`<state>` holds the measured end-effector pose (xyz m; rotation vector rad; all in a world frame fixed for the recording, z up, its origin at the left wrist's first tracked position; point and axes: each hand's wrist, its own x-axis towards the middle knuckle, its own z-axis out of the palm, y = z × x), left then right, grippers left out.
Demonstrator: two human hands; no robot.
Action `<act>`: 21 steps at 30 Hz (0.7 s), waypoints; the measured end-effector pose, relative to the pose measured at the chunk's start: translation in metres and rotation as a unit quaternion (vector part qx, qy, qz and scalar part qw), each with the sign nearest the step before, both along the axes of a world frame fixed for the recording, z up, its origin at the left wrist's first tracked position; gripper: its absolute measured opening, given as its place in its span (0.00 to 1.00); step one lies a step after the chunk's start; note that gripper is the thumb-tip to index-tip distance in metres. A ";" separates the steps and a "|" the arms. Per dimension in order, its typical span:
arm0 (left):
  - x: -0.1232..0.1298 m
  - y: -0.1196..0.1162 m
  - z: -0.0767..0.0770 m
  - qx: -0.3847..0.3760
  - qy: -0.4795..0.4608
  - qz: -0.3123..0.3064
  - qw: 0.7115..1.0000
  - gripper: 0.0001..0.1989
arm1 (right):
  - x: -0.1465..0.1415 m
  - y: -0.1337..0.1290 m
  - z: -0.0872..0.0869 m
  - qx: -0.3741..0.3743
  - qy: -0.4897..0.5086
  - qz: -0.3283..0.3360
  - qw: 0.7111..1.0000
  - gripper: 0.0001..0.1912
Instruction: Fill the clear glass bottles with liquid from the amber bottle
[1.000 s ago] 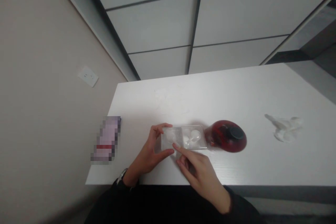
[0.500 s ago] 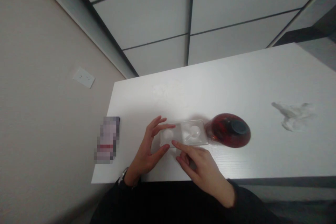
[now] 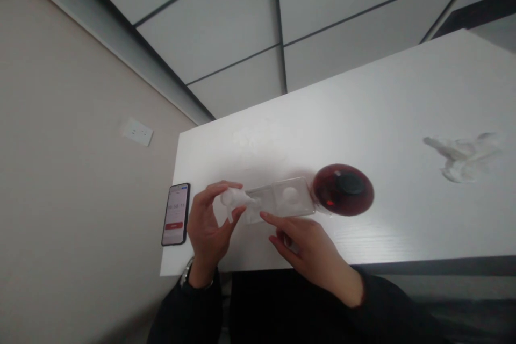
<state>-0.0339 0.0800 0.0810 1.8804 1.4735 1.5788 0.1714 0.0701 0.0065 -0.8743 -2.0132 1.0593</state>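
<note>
My left hand [image 3: 209, 224] pinches a small white piece [image 3: 233, 199] between thumb and fingers. The piece has a rounded end and a narrower part pointing right; its exact kind I cannot make out. It is lifted at the left end of a clear plastic tray [image 3: 274, 201] on the table. In the tray's right compartment a round white shape [image 3: 289, 194] shows. My right hand [image 3: 304, 242] rests by the near side of the tray, index finger stretched to its edge, thumb apart, other fingers curled under and partly hidden.
A glossy dark red rounded container [image 3: 342, 193] with a dark round top stands against the tray's right end. Crumpled white tissue [image 3: 461, 158] lies farther right. A phone [image 3: 176, 215] lies at the left edge of the white table [image 3: 387, 118], near the wall with a socket [image 3: 138, 132].
My left hand has closed on the white piece, taken it up from the tray's left compartment and moved left. My right hand stays by the tray. The view has tilted slightly.
</note>
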 end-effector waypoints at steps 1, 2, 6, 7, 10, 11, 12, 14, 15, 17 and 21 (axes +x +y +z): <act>-0.002 0.001 0.001 -0.002 -0.004 0.015 1.000 0.19 | 0.000 0.000 -0.001 -0.001 0.001 0.001 1.000 0.22; -0.004 0.003 0.002 -0.006 -0.012 0.033 0.999 0.20 | 0.000 0.000 -0.001 -0.001 0.001 0.000 1.000 0.22; -0.017 0.022 0.008 -0.080 -0.048 0.058 0.994 0.26 | 0.000 0.000 -0.002 0.012 0.007 0.000 1.000 0.22; -0.020 0.029 0.010 -0.107 -0.057 0.055 0.991 0.26 | 0.000 0.000 -0.003 0.016 0.011 0.000 1.000 0.22; -0.030 0.060 0.009 -0.174 -0.058 0.051 0.982 0.25 | -0.001 0.000 -0.004 0.020 0.016 0.001 1.000 0.23; -0.033 0.072 0.007 -0.188 -0.046 0.057 0.979 0.25 | -0.001 0.000 -0.005 0.021 0.016 0.002 1.000 0.23; -0.036 0.086 0.005 -0.202 -0.025 0.065 0.977 0.24 | -0.001 -0.001 -0.006 0.023 0.015 0.002 1.000 0.23; -0.041 0.112 -0.001 -0.230 0.041 0.097 0.967 0.22 | -0.002 -0.001 -0.007 0.027 0.012 0.002 1.000 0.24; -0.042 0.125 -0.005 -0.255 0.092 0.114 0.956 0.21 | -0.002 -0.001 -0.007 0.028 0.010 0.003 1.000 0.24; -0.044 0.147 -0.012 -0.304 0.187 0.131 0.925 0.19 | -0.001 -0.001 -0.007 0.027 0.004 0.005 1.000 0.25; -0.040 0.170 -0.025 -0.323 0.249 0.131 0.903 0.14 | -0.001 0.000 -0.007 0.021 -0.004 0.008 1.000 0.26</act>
